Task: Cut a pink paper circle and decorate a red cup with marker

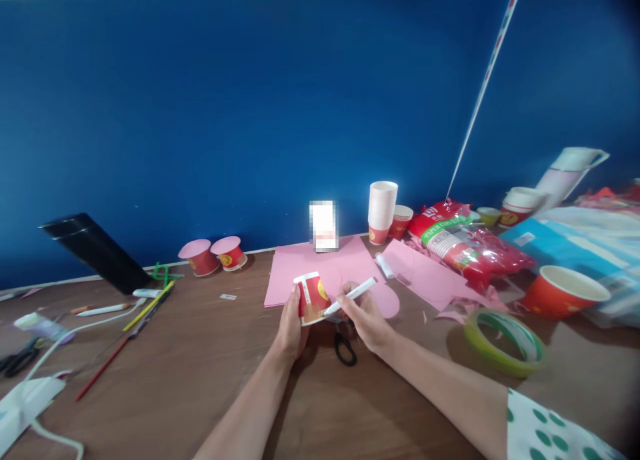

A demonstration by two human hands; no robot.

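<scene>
While nested white paper cups [383, 207] stand beyond, the left hand [291, 325] clasps a red paper cup [312, 296] above the brown table [225, 353], the right hand [367, 315] pinching a slim white pen [361, 289] at the cup.

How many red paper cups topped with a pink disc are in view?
2: the left paper cup and right paper cup, side by side near the blue wall, left of the large pink sheet. No others show.

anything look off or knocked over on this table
Nothing looks spilled. Pink paper scraps lie untidily beside the red bag. The black cylinder and white jug seem to lean outward, perhaps only lens distortion.
</scene>
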